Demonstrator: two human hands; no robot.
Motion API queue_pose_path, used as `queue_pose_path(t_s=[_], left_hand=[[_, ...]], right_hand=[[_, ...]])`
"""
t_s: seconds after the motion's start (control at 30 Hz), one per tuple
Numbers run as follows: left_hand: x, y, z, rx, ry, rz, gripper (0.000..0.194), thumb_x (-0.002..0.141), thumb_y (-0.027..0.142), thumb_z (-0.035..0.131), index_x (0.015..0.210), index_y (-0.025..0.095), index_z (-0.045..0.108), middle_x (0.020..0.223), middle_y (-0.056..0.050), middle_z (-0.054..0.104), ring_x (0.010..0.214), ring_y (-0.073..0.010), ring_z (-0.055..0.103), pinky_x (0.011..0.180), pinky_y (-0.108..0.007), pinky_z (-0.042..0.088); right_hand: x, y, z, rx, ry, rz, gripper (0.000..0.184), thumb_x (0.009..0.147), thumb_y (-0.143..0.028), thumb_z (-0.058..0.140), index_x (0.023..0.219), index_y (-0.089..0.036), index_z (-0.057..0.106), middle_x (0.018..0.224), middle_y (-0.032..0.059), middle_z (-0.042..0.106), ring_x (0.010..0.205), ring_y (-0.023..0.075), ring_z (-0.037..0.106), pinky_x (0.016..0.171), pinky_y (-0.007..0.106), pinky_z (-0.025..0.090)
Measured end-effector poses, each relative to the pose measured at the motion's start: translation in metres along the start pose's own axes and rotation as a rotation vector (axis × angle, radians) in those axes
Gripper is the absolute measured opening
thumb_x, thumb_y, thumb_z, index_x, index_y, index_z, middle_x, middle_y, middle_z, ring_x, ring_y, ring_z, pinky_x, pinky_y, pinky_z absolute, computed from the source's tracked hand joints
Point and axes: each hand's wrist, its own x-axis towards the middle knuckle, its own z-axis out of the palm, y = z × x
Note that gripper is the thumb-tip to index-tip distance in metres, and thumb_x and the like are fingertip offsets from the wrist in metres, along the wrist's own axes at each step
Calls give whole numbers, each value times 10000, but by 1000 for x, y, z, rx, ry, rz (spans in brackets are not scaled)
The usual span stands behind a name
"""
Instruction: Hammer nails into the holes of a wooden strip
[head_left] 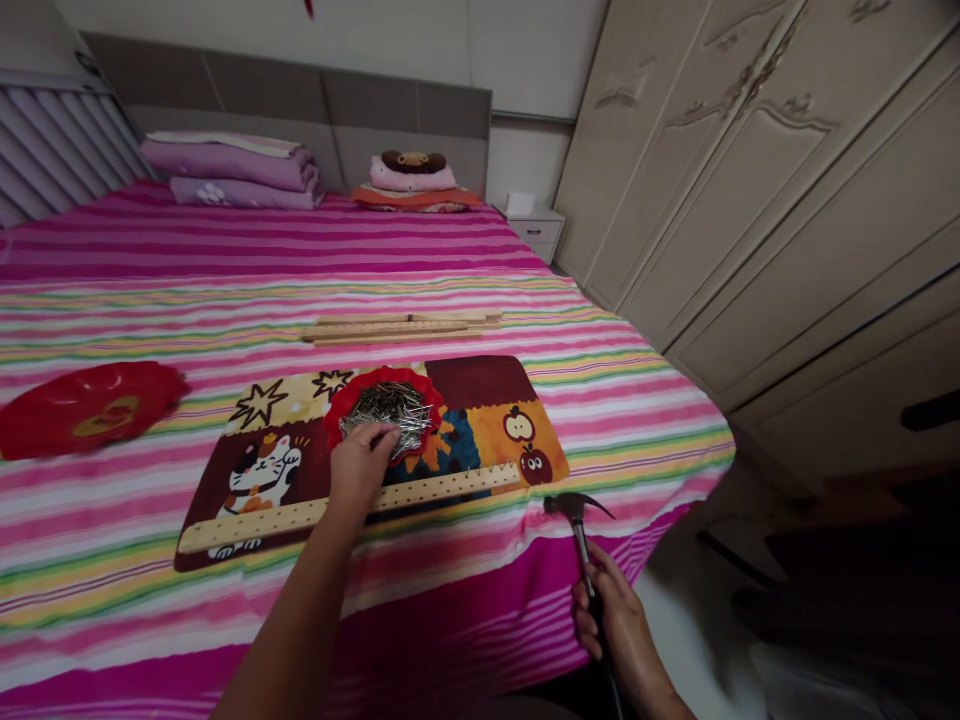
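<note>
My left hand (362, 462) reaches over a red plate (339, 398) heaped with metal nails (386, 408), its fingertips pinched among them. Just in front lies a long wooden strip (450, 486) with a row of nails driven along it, resting on a colourful cartoon mat (480, 390). My right hand (615, 620) is closed round the handle of a claw hammer (574, 510), whose head hovers at the mat's right front corner near the bed edge.
A bundle of wooden strips (401, 328) lies further back on the striped bedspread (150, 300). A second red plate (86, 405) sits at the left. Folded bedding (229, 170) and pillows are at the headboard. A wardrobe (750, 180) stands to the right, with floor beside the bed.
</note>
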Motion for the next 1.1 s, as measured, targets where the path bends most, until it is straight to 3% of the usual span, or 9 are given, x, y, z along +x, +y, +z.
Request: queue_pose_path(t_s=[0.17, 0.33, 0.57, 0.9, 1.1], left_hand=[[1, 4, -6, -300, 8, -217, 284, 608, 431, 666, 777, 204, 693, 699, 7, 676, 661, -139, 577, 650, -258, 447], [0, 10, -10, -600, -40, -337, 379, 481, 415, 747, 730, 142, 659, 542, 35, 582, 495, -80, 478, 479, -207, 378], [-4, 11, -14, -651, 19, -349, 412, 428, 382, 778, 734, 132, 662, 597, 16, 619, 514, -71, 499, 462, -190, 382], [-9, 15, -19, -725, 9, -394, 448, 394, 363, 800, 751, 124, 676, 613, 0, 637, 542, -88, 546, 476, -197, 416], [-30, 26, -8, -644, -112, -349, 394, 483, 406, 776, 759, 144, 671, 628, 1, 644, 578, -94, 558, 501, -194, 425]], right_hand=[[2, 0, 0, 1, -6, 5, 628, 684, -476, 629, 1227, -246, 413, 502, -104, 485, 309, 59, 349, 255, 135, 259], [6, 3, -2, 0, 7, 27, 654, 669, -473, 640, 1239, -253, 410, 506, -110, 469, 301, 58, 349, 251, 135, 251], [4, 2, -1, 8, 3, 2, 626, 677, -467, 645, 1219, -250, 419, 514, -103, 486, 312, 57, 353, 257, 133, 251], [-1, -4, 1, -7, -20, -10, 540, 694, -477, 630, 1150, -254, 446, 513, -95, 490, 327, 60, 369, 274, 129, 256], [-2, -5, 2, 0, -16, 5, 495, 705, -430, 617, 1137, -256, 448, 514, -103, 480, 318, 54, 363, 275, 125, 262]])
